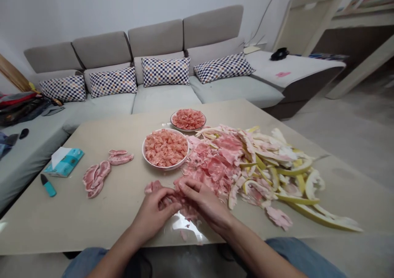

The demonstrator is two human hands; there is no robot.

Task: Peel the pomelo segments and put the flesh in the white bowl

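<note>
My left hand (156, 215) and my right hand (200, 200) meet low on the glass-topped table (76, 220), their fingers pinching a pink pomelo segment (172, 198) between them. The fingers partly hide it. A large heap of pink membrane and yellow pomelo rind (243, 167) lies just beyond and to the right of my right hand. Nearer the top of the table, a white bowl (165, 149) is heaped with pink pomelo pulp. Behind it, a white plate (188, 120) holds more pulp.
Left of my hands lie several pink membrane pieces (98, 175), a teal marker (48, 185) and a tissue packet (64, 161). A grey sofa (163, 99) with checked cushions stands beyond the table. The table's near edge runs below my forearms.
</note>
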